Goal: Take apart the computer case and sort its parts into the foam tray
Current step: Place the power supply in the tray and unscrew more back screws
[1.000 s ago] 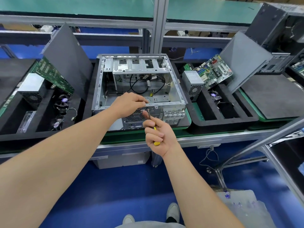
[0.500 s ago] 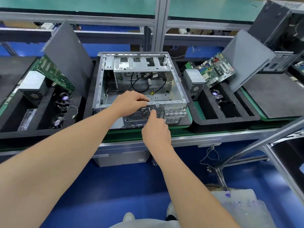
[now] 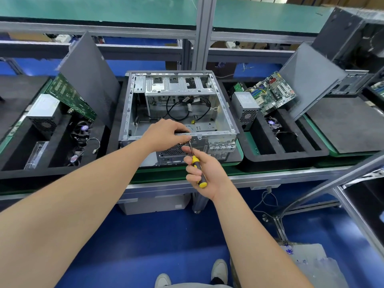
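A long worktop with a green mat and a metal front rail is standing on a blue floor. A green shelf is hanging above it on grey metal posts.

The computer case is lying on its side in the middle of the worktop. Its open side is facing up, so black wires are showing inside. Its back, with the plug holes, is facing the person, and its length is running away from them.

The left hand is reaching over the near top edge of the case, and its fingers are curling round that edge and holding it. The right hand is gripping a yellow and black screwdriver with all its fingers wrapped round the handle. The metal tip is pointing up at the near edge, just beside the left fingers.

A black foam tray is sitting just to the right of the case, holding a grey power box, a green circuit board and a leaning grey side panel. Any writing on the parts is too small to read.
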Tool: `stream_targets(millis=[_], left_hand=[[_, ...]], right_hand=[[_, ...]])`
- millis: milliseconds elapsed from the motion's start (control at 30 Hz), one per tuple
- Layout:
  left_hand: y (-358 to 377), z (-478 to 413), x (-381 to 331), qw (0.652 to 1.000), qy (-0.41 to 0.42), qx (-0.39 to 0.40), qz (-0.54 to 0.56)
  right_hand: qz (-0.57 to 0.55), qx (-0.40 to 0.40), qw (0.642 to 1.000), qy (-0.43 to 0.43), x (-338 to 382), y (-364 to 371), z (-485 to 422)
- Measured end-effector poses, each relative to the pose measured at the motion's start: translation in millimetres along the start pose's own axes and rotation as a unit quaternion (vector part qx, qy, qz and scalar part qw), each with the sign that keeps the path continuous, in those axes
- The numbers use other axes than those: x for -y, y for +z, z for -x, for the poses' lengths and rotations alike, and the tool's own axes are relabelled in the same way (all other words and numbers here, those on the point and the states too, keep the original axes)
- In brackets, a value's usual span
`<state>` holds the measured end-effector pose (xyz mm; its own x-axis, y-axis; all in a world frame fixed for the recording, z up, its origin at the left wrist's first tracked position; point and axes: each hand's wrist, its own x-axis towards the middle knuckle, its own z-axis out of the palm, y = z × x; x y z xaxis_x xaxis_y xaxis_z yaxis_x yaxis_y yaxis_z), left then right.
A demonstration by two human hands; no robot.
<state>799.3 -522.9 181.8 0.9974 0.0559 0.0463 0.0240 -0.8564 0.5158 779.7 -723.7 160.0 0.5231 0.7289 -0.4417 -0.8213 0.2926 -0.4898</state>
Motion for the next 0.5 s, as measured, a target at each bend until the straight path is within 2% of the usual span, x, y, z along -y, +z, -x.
stream_targets(millis=[100, 167, 267, 333, 367, 400, 433, 467, 500], left_hand=[[-2.5, -0.8, 0.5, 0.999, -0.036, 0.020, 0.030], [-2.9, -2.1, 1.7, 0.998, -0.042, 0.029, 0.042], [-2.5, -4.5, 3.8, 0.998, -0.039, 0.036, 0.042], [-0.9, -4.9, 4.0, 0.998, -0.037, 0.033, 0.035], [0.3, -5.0, 4.4, 0.998, -0.037, 0.028, 0.031], [1.1, -5.2, 4.8, 0.999, -0.036, 0.023, 0.026], [1.7, -5.4, 4.5, 0.999, -0.034, 0.019, 0.021], [1.6, -5.5, 3.9, 0.999, -0.032, 0.018, 0.018], [1.3, -5.2, 3.0, 0.999, -0.029, 0.020, 0.016]], right_hand=[[-0.178, 0.087, 0.979, 0.039, -10.9, -1.4, -0.9], [-0.208, 0.087, 0.974, 0.035, -12.3, -0.3, -2.6], [-0.097, 0.007, 0.995, 0.013, -6.4, 3.1, -3.5], [0.070, -0.071, 0.995, -0.028, -3.7, 5.4, -3.7], [0.165, -0.111, 0.978, -0.061, -3.9, 6.6, -4.2], [0.264, -0.153, 0.947, -0.096, -4.8, 8.6, -5.3], [0.373, -0.199, 0.897, -0.130, -5.7, 11.2, -6.1], [0.493, -0.244, 0.820, -0.161, -6.6, 13.1, -7.3], [0.608, -0.276, 0.721, -0.187, -8.6, 14.2, -9.3]])
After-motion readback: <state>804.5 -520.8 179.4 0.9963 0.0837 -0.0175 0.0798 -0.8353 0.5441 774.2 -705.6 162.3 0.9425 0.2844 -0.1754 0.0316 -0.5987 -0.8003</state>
